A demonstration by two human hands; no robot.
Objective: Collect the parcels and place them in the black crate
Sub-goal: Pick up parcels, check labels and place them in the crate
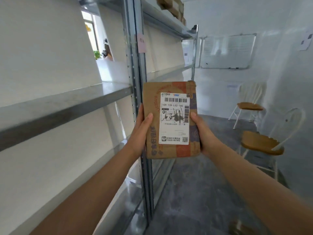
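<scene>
A flat brown cardboard parcel [171, 119] with a white shipping label and orange tape is held upright in front of me, at chest height. My left hand [141, 129] grips its left edge, thumb on the front face. My right hand [202, 133] grips its right edge, thumb curled over the front. The fingers of both hands are hidden behind the parcel. The black crate is not in view.
A metal shelving rack [138, 73] with grey shelves runs along my left. More cardboard boxes [174, 7] sit on its top shelf. Two white chairs with wooden seats [260, 143] stand at the right on the grey concrete floor. A whiteboard [227, 51] hangs on the far wall.
</scene>
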